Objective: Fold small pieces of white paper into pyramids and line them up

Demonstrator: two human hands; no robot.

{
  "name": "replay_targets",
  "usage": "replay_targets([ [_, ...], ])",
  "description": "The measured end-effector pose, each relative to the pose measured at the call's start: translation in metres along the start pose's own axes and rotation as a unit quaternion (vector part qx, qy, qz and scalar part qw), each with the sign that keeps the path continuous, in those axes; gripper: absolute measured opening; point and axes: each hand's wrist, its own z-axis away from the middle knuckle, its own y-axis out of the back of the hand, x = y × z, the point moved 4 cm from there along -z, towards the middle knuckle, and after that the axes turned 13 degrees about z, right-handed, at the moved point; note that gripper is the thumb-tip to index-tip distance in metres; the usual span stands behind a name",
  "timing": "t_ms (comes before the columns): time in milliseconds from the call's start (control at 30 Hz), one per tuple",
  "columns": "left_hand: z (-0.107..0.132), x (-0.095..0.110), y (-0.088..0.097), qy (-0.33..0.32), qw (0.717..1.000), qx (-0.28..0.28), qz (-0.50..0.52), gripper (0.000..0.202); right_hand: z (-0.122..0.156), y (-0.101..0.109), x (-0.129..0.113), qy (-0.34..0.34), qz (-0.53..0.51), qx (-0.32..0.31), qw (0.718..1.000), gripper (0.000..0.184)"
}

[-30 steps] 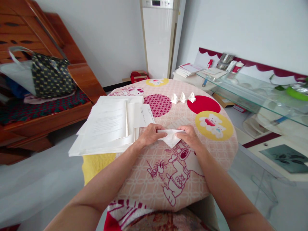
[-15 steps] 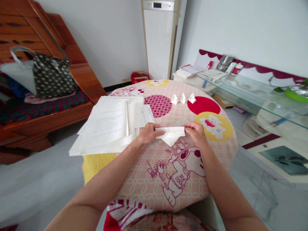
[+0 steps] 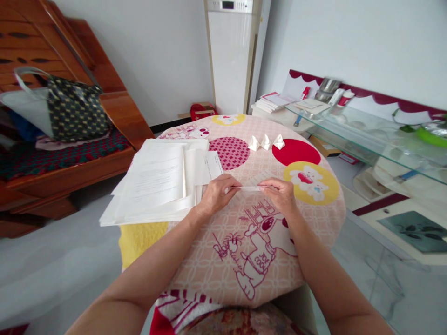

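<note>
The folded paper point(image 3: 246, 188) is held just right of the stack point(image 3: 157, 181), seen nearly edge-on as a thin white strip over the desk point(image 3: 216, 279). Whether its lower edge touches the cloth cannot be told. The left hand point(image 3: 217, 195) is closed on the strip's end nearest the stack, thumb against fingers. The right hand point(image 3: 281, 195) pinches the end farther from the stack in the same way. Three small folded pieces point(image 3: 265, 142) are set in a row right of the stack and beyond it, well apart from the hands. A bag point(image 3: 73, 109) is noted far left of the stack, on a bench. Judgement on the step in hand, a fold being worked between two pinches: the ends are best held level and drawn lightly apart, so that the layers are aligned and no skew is put into the crease. Pressure is better applied with the fingertips close to the fold line than at the outer corners, where thin sheet is readily crumpled. A sharper crease would be had with the folded paper laid flat on the cloth. The cloth looks soft, however, so a firm run of a nail along the edge is advised. The loose top sheets of the stack lie close to the left hand, and contact with them is to be avoided.
</note>
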Motion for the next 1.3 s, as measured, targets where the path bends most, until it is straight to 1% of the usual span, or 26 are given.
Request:
replay_targets([
  [133, 0.004, 0.005, -0.001, -0.125, 0.989, 0.015, -0.075, 0.023, 0.000, 0.002, -0.008, 0.103, 0.036, 0.057, 0.992, 0.016],
  [200, 0.006, 0.005, -0.003, -0.156, 0.981, 0.001, -0.116, 0.026, 0.001, -0.001, -0.010, 0.157, 0.075, 0.068, 0.982, 0.019],
  [233, 0.006, 0.005, -0.005, -0.158, 0.978, -0.021, -0.135, 0.027, 0.003, -0.003, -0.011, 0.177, 0.104, 0.060, 0.977, 0.021],
  [300, 0.008, 0.003, -0.011, -0.144, 0.972, -0.090, -0.164, 0.027, 0.007, -0.011, -0.011, 0.201, 0.173, 0.010, 0.964, 0.023],
  [367, 0.011, 0.001, -0.016, -0.124, 0.963, -0.165, -0.173, 0.024, 0.012, -0.020, -0.010, 0.212, 0.233, -0.067, 0.947, 0.024],
  [400, 0.012, 0.000, -0.017, -0.115, 0.959, -0.194, -0.171, 0.023, 0.014, -0.024, -0.010, 0.214, 0.254, -0.104, 0.937, 0.024],
  [433, 0.013, 0.000, -0.018, -0.106, 0.956, -0.214, -0.167, 0.021, 0.017, -0.028, -0.010, 0.215, 0.268, -0.135, 0.929, 0.024],
  [500, 0.014, 0.001, -0.018, -0.087, 0.956, -0.235, -0.155, 0.018, 0.020, -0.031, -0.010, 0.214, 0.275, -0.174, 0.921, 0.025],
  [567, 0.014, 0.002, -0.017, -0.068, 0.958, -0.240, -0.140, 0.016, 0.021, -0.031, -0.009, 0.208, 0.264, -0.192, 0.922, 0.024],
  [700, 0.013, -0.001, -0.013, -0.019, 0.966, -0.236, -0.102, 0.013, 0.016, -0.026, -0.008, 0.170, 0.220, -0.205, 0.938, 0.020],
  [833, 0.010, -0.012, -0.010, 0.056, 0.977, -0.201, -0.048, 0.011, 0.011, -0.019, -0.008, 0.116, 0.161, -0.203, 0.959, 0.017],
  [900, 0.009, -0.017, -0.009, 0.095, 0.978, -0.179, -0.038, 0.011, 0.009, -0.017, -0.008, 0.089, 0.146, -0.196, 0.966, 0.016],
  [1000, 0.007, -0.022, -0.008, 0.144, 0.976, -0.158, -0.043, 0.014, 0.008, -0.017, -0.007, 0.060, 0.146, -0.184, 0.970, 0.015],
  [1100, 0.006, -0.023, -0.008, 0.180, 0.971, -0.148, -0.063, 0.017, 0.008, -0.016, -0.005, 0.039, 0.168, -0.172, 0.970, 0.016],
  [1300, 0.004, -0.025, -0.008, 0.221, 0.961, -0.141, -0.086, 0.017, 0.007, -0.012, 0.004, -0.004, 0.186, -0.168, 0.968, 0.017],
])
